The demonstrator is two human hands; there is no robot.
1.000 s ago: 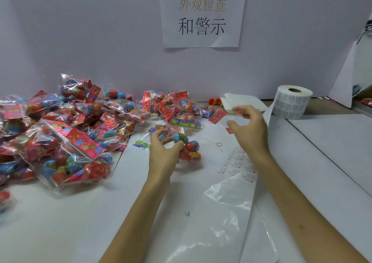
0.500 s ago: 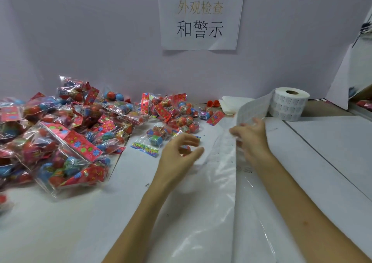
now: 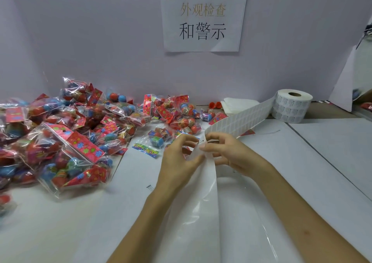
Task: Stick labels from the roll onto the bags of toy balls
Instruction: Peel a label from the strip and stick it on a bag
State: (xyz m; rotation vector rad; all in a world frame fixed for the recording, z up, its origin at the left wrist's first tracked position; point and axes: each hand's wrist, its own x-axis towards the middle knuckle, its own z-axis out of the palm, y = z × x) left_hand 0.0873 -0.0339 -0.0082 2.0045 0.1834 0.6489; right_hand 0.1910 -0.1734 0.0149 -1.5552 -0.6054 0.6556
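Left grip [image 3: 181, 159] and right grip [image 3: 231, 154] both pinch the strip [image 3: 241, 121] that runs to the roll [image 3: 291, 106], near the bags [image 3: 80, 145].

one label roll [image 3: 291, 106], one sign [image 3: 203, 16], two hands [image 3: 179, 160] [image 3: 233, 156], bags [image 3: 70, 148] uncountable.

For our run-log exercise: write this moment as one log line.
phase: taking label | left hand: pinches label strip | right hand: pinches label strip | roll: upright, far right | bags: piled left
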